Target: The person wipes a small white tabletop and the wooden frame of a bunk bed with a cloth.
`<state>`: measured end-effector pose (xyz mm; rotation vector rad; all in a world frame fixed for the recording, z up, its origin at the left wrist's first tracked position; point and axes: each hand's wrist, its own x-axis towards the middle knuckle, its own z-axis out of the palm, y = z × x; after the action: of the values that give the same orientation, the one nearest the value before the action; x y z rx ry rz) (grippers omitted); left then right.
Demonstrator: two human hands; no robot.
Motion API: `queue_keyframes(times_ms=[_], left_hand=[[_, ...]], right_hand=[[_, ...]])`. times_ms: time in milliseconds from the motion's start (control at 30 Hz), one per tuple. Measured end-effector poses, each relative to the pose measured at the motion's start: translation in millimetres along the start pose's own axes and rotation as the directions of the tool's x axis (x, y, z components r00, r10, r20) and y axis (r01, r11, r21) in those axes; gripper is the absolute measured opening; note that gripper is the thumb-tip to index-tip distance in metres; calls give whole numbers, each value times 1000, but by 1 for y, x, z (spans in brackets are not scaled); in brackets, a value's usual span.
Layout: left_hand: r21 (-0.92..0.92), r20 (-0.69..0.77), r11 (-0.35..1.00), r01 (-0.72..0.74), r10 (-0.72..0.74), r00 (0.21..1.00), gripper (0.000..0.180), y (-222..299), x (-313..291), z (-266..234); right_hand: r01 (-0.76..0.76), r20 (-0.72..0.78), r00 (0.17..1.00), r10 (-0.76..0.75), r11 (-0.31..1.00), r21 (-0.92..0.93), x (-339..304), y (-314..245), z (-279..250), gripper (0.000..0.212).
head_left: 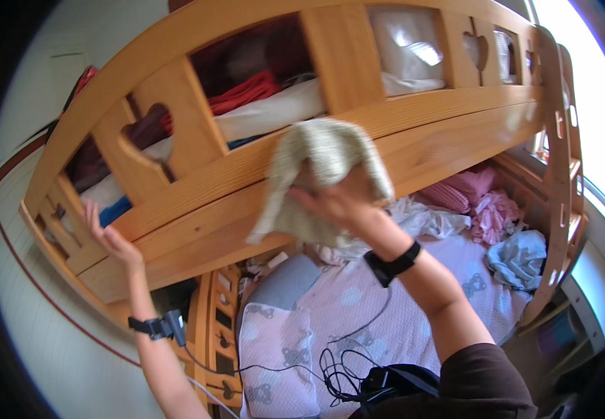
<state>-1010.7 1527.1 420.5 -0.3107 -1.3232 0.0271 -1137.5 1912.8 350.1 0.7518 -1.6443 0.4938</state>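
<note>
My right hand (337,206) is raised in the middle, holding a pale green textured cloth (323,143) against the side rail of a wooden bunk bed (428,157). The cloth drapes over and around the fingers, its lower left corner hanging loose; motion blurs the hand, and its fingertips are hidden. On the left, my left hand (112,237) has its fingers stretched upward beside the lower part of the same rail. Nothing is in it. Whether its palm touches the wood I cannot tell. Each wrist wears a black strap.
Behind the upper guard boards lie red fabric (250,91) and a white mattress (274,112). The lower bunk holds a pink quilted sheet (358,293), a grey pillow (285,279) and crumpled clothes (515,258). Black cables (344,377) trail across the sheet. A wooden ladder (561,181) stands at right.
</note>
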Motion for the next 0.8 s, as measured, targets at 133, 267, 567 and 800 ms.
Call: queue_keyframes(times_ms=[133,267,567,800], left_hand=[[9,10,1000,-25,25,1000,55,-2,-5,4],[20,-26,1000,-5,6,1000,56,8,-4,13],[102,32,994,-48,45,998,54,9,-3,3],[-3,10,1000,-24,24,1000,51,18,5,23]], right_hand=[[-146,-145,977,158,985,89,-42,161,-46,58],[-625,83,725,684,602,496,-73,301,-97,60],[-392,-264,894,362,917,-72,-61,281,-82,64],[-336,92,910,404,589,735,-34,124,-9,51]])
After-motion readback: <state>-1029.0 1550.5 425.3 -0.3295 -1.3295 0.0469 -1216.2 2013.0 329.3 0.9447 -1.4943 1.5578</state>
